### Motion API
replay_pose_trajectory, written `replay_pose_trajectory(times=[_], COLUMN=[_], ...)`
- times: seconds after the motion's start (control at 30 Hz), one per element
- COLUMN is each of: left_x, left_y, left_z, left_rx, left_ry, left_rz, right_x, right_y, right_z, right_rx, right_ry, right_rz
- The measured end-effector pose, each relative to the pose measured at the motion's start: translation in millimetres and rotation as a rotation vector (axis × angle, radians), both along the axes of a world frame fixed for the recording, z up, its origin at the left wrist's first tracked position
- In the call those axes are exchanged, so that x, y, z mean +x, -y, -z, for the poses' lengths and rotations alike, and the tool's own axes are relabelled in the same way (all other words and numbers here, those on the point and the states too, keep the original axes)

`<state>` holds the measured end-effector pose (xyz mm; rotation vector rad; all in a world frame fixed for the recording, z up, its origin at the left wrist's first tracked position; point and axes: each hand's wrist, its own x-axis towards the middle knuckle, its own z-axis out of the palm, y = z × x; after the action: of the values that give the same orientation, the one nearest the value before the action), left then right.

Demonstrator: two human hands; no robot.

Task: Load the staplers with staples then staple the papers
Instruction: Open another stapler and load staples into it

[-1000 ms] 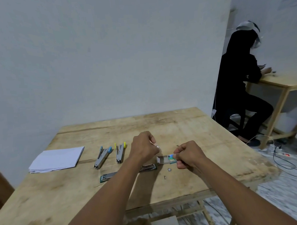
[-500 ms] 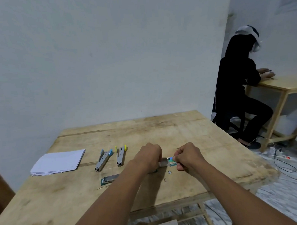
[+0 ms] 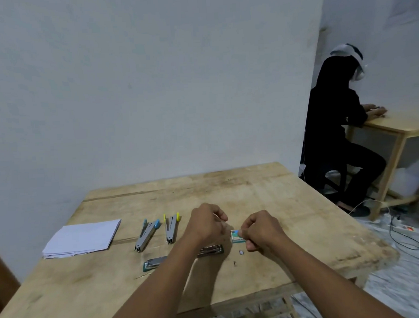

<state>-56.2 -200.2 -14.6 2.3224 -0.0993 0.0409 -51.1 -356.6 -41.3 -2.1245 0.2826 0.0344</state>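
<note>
A: Any readable label on the small green-and-white cardboard staple box?

B: Too blurred. The right hand pinches it above the wooden table; the left hand is curled, contents unclear.

Only one view is given, taken from head height at the near edge of the tabletop. It is aimed forward and slightly down, so that the far wall fills the upper half and the tabletop the lower half. Both forearms are seen entering from the bottom edge, with the left hand and right hand near the middle of the frame, at arm's length. The wide angle is shown by the bowed edges. A seated person is caught at the far right. No second view is provided, so nothing is shared.
</note>
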Motion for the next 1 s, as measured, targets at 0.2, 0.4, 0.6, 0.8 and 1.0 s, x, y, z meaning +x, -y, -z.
replay_pose_trajectory(times=[0.2,0.4,0.6,0.8,1.0], left_x=[-0.6,-0.9,-7.3,-18.5,-21.3], left_y=[-19.7,-38.9,-46.1,-57.0,-79.8], left_z=[-15.4,-20.3,-22.7,-22.9,-7.3], left_rx=[-0.105,-0.249,-0.376,-0.561,0.032], left_ry=[0.024,-0.005,-0.128,-0.193,-0.017], left_rz=[-0.069,-0.185,-0.164,-0.153,-0.166], right_x=[2.6,-2.6,-11.3,-15.6,-14.8], right_y=[-3.2,-25.7,-48.9,-57.5,-57.5], right_z=[-6.2,-29.0,-38.4,-40.4,-36.8], right_rx=[-0.334,-0.332,-0.276,-0.367,-0.453], right_ry=[0.096,0.377,0.44,0.456,0.352], right_rz=[-0.01,-0.24,-0.387,-0.484,-0.553])
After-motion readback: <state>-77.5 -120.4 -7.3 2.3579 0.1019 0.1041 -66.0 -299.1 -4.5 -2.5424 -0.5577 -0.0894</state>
